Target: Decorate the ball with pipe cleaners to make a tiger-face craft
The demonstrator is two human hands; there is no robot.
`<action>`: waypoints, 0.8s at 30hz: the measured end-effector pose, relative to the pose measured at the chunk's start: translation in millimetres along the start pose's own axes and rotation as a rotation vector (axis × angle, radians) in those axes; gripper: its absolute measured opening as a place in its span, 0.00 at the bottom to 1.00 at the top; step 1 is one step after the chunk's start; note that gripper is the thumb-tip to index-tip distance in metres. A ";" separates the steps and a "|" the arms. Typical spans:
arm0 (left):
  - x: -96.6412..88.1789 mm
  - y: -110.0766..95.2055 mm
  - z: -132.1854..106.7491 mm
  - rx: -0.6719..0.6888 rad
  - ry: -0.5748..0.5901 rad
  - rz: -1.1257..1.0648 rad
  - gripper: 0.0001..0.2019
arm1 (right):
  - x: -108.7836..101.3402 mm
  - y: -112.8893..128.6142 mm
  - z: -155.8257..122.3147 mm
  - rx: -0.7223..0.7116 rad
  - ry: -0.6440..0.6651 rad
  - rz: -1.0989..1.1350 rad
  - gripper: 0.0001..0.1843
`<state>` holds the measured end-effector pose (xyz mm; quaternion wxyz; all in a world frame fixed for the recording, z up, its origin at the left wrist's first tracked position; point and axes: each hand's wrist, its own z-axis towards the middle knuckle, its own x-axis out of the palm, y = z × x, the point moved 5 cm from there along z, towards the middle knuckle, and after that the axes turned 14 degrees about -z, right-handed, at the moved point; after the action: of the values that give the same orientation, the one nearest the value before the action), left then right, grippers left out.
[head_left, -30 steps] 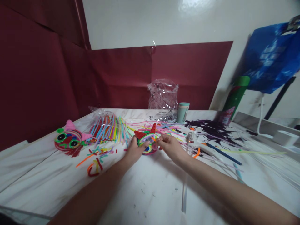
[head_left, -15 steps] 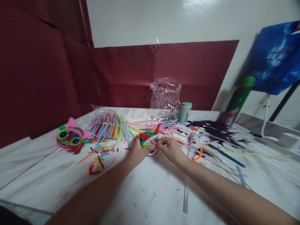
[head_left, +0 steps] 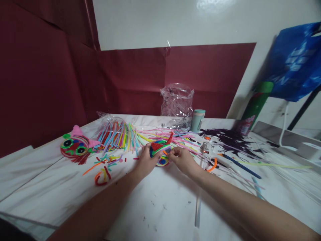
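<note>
My left hand (head_left: 147, 161) is wrapped round the left side of a small multicoloured pipe-cleaner animal face (head_left: 162, 161) with red pointed ears and a blue round eye, holding it just above the table. A short orange pipe-cleaner piece (head_left: 165, 152) lies against its front. Beside that piece, the fingers of my right hand (head_left: 183, 161) are pinched together at the face's right edge. Whether they grip the orange piece itself is too small to make out. A larger finished-looking animal face (head_left: 75, 147) with pink ears and green-rimmed eyes rests at the left.
Bundled pipe cleaners (head_left: 115, 135) in clear plastic lie behind my left hand, with cut scraps (head_left: 110, 164) in front. Rightward are a glue gun (head_left: 208, 147), dark purple strips (head_left: 228, 137) and blue-handled tool (head_left: 242, 166). A green canister (head_left: 198, 120) stands at the back.
The small face has tilted so more of its front and blue eye shows. Both hands stay in nearly the same place.
</note>
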<state>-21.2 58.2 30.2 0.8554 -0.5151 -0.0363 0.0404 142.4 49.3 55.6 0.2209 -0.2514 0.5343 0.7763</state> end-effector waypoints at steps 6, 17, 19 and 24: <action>2.3 -5.2 -0.3 -0.010 0.054 -0.019 0.16 | 2.4 -0.5 0.5 -0.023 -0.002 0.002 0.09; 0.4 -3.5 0.6 -0.047 0.031 -0.006 0.15 | 2.5 -3.4 0.6 -0.023 -0.028 -0.023 0.08; 0.4 -0.7 0.7 -0.040 0.019 -0.012 0.16 | 2.8 -3.4 0.2 -0.025 -0.025 -0.033 0.08; 2.0 4.3 -0.4 -0.053 -0.057 -0.019 0.24 | 4.3 -1.0 -1.3 -0.033 -0.027 -0.061 0.07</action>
<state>-19.3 60.2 26.3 0.8404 -0.5359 -0.0667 0.0459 139.9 48.7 51.7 0.2472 -0.2607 0.5105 0.7812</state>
